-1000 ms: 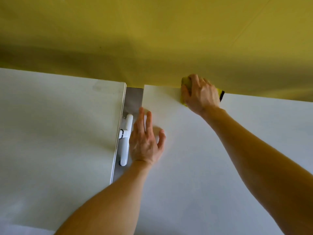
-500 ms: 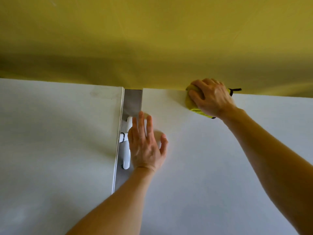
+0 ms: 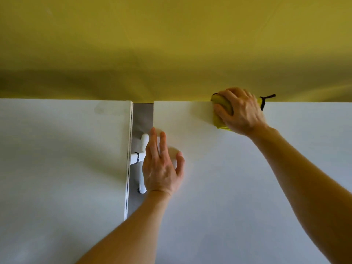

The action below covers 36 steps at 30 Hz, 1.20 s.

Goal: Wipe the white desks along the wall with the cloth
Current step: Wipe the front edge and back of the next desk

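Two white desks stand side by side against the yellow wall (image 3: 171, 44): a left desk (image 3: 61, 168) and a right desk (image 3: 238, 197). My right hand (image 3: 240, 111) grips a bunched yellow cloth (image 3: 221, 121) at the far edge of the right desk, against the wall. A dark loop of the cloth (image 3: 265, 99) sticks out to the right of the hand. My left hand (image 3: 162, 164) lies flat with straight fingers on the right desk's left edge.
A narrow gap (image 3: 142, 115) separates the two desks and shows grey floor. A white tubular frame piece (image 3: 142, 159) runs along the gap, partly under my left hand. A faint smudge (image 3: 102, 109) marks the left desk's far corner.
My right hand has slid the cloth to the right along the wall edge of the right desk. My left hand has stayed at the desk's left edge.
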Each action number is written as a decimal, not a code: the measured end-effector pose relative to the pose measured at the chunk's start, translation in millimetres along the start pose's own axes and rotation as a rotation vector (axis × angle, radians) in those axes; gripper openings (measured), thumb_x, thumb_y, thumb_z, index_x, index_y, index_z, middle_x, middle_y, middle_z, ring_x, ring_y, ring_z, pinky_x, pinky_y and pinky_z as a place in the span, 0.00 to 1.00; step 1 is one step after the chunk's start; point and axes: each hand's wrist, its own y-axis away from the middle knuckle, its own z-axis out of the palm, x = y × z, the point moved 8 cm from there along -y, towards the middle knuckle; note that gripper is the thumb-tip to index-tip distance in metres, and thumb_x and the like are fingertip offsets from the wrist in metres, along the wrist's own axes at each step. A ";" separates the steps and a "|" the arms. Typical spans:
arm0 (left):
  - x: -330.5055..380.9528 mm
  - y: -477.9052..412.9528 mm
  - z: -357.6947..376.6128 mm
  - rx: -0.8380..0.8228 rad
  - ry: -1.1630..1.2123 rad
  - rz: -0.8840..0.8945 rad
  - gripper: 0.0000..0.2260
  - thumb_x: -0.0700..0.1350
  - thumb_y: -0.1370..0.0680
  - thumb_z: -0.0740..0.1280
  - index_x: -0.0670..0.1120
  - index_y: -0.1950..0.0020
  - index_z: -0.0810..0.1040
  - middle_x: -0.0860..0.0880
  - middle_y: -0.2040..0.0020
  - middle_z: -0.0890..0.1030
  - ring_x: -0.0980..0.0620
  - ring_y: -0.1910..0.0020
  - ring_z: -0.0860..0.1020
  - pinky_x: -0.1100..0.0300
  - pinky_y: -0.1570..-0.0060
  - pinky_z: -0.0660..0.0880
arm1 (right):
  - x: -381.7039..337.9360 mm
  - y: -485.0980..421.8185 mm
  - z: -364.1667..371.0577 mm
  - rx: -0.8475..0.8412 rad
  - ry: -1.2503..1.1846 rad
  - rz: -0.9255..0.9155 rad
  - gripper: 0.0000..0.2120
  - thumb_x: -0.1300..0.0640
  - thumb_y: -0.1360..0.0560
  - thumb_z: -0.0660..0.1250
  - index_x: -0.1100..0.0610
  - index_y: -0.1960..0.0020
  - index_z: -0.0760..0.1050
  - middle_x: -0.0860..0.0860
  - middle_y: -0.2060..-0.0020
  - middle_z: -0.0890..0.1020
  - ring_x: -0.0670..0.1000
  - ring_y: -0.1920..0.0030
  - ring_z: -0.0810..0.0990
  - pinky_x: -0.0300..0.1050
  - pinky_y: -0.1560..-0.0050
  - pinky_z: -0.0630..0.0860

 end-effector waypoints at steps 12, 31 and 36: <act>-4.1 2.5 -1.9 -0.022 0.031 -0.027 0.34 0.59 0.17 0.62 0.45 0.14 0.62 0.44 0.12 0.56 0.39 0.21 0.71 0.44 0.39 0.81 | -79.9 -30.5 30.7 -0.014 -0.072 -0.199 0.21 0.36 0.18 0.62 0.48 0.36 0.82 0.54 0.47 0.85 0.63 0.45 0.83 0.55 0.45 0.78; -2.8 1.7 -1.7 -0.035 0.035 -0.024 0.34 0.60 0.16 0.60 0.46 0.14 0.61 0.45 0.11 0.55 0.40 0.20 0.69 0.42 0.40 0.81 | 18.8 5.8 -4.7 0.128 -0.029 -0.005 0.20 0.37 0.20 0.68 0.46 0.34 0.82 0.52 0.41 0.84 0.63 0.42 0.81 0.59 0.41 0.77; 0.3 1.3 -5.5 -0.053 0.021 -0.015 0.34 0.60 0.16 0.59 0.52 0.11 0.56 0.46 0.11 0.53 0.38 0.21 0.70 0.42 0.37 0.80 | 44.8 19.7 -15.0 0.181 0.033 0.273 0.21 0.36 0.23 0.64 0.49 0.43 0.85 0.55 0.48 0.84 0.64 0.44 0.81 0.56 0.40 0.74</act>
